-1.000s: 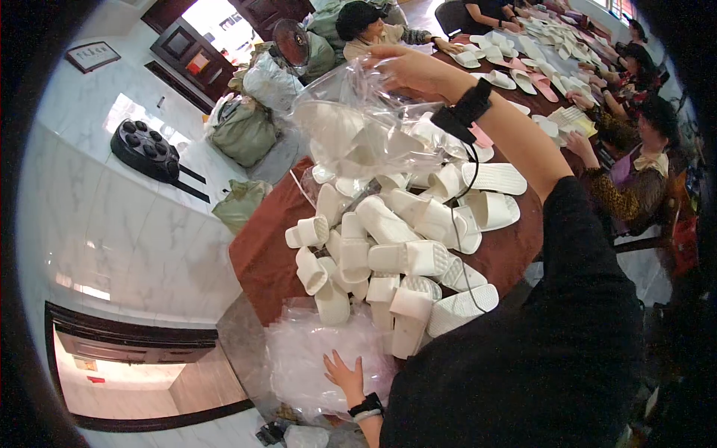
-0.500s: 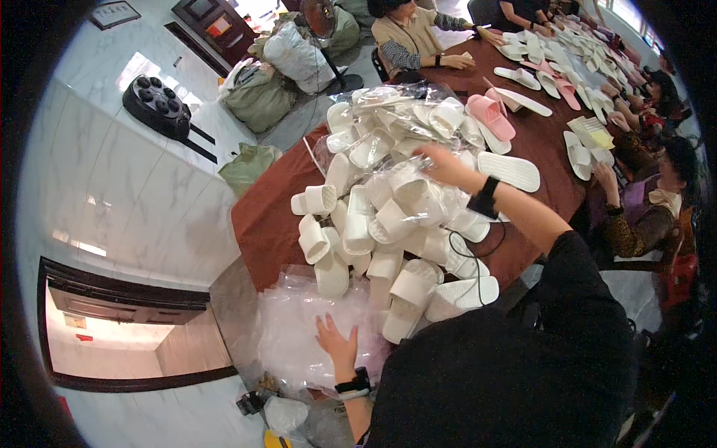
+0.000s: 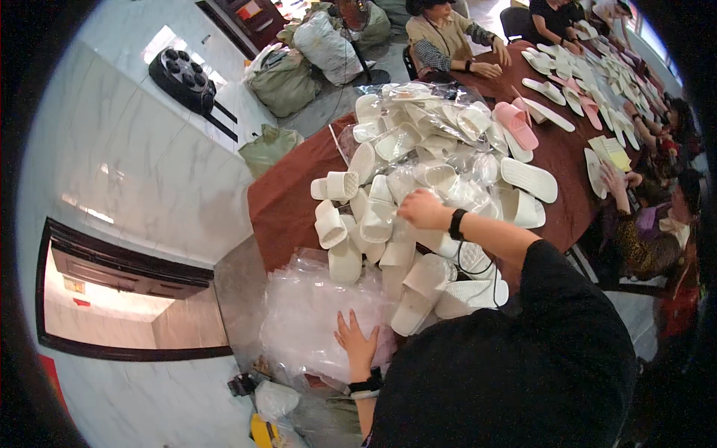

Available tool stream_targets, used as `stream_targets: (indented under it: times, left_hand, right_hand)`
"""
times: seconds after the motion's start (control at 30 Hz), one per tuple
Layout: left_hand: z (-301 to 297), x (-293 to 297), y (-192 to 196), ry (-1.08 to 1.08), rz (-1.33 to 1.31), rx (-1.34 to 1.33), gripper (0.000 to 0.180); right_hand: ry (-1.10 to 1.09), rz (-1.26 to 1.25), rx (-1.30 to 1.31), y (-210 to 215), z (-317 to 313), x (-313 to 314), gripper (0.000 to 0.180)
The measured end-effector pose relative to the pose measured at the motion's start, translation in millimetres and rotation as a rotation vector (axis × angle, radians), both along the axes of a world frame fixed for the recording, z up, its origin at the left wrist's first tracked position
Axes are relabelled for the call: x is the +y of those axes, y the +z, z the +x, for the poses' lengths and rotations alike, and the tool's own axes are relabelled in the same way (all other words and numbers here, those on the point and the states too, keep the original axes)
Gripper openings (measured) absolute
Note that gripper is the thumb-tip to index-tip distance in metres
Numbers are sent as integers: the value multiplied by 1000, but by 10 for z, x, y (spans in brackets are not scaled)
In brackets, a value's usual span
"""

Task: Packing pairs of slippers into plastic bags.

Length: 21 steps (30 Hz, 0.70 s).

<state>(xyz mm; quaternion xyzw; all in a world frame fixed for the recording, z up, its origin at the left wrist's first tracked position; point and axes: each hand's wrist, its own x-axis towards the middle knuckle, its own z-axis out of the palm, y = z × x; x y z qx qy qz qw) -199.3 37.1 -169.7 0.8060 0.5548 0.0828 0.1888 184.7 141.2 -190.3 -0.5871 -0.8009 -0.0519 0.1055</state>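
Note:
My left hand lies with spread fingers on a stack of clear plastic bags at the table's near left corner. Over the heap of white slippers is my right hand, its fingers curled in beside a white slipper. What the fingertips hold, if anything, is hidden. Just beyond that hand are slippers in clear plastic, with more bagged slippers piled at the back. A pink slipper sits at the heap's right side.
The table has a brown-red cloth. Co-workers sit along its far and right sides, near rows of white and pink slippers. A black cord crosses the near slippers. Stuffed sacks and a fan stand beyond the table.
My right hand has come nearer and left across the heap, away from the plastic-covered slippers, its fingers now more curled. The left hand stays on the bags. The whole view has shifted slightly.

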Motion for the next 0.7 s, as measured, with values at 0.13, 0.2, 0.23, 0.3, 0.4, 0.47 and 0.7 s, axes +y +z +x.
stream_targets:
  times: [0.13, 0.2, 0.23, 0.3, 0.4, 0.47, 0.7]
  left_hand:
    - [5, 49, 54, 41, -12, -18, 82]
    - [83, 170, 151, 1, 29, -190, 81]
    - [169, 292, 172, -90, 134, -290, 80]
    - [379, 486, 308, -103, 144, -425, 79]
    - [762, 733, 676, -123, 86, -654, 77]
    - [979, 832, 865, -134, 19, -759, 76]
    - [1459, 845, 944, -206, -279, -1162, 74]
  right_hand:
    - [-94, 297, 472, 1150, 379, -43, 13]
    - [-335, 329, 714, 1646, 458, -90, 19]
    - [-246, 405, 914, 1795, 680, -91, 20]
    - [-45, 496, 1297, 2132, 839, -114, 19]
    - [55, 477, 1551, 2653, 745, -283, 16]
    - [70, 438, 1531, 2742, 801, -331, 18]
    - [31, 424, 1593, 3000, 610, -125, 19]
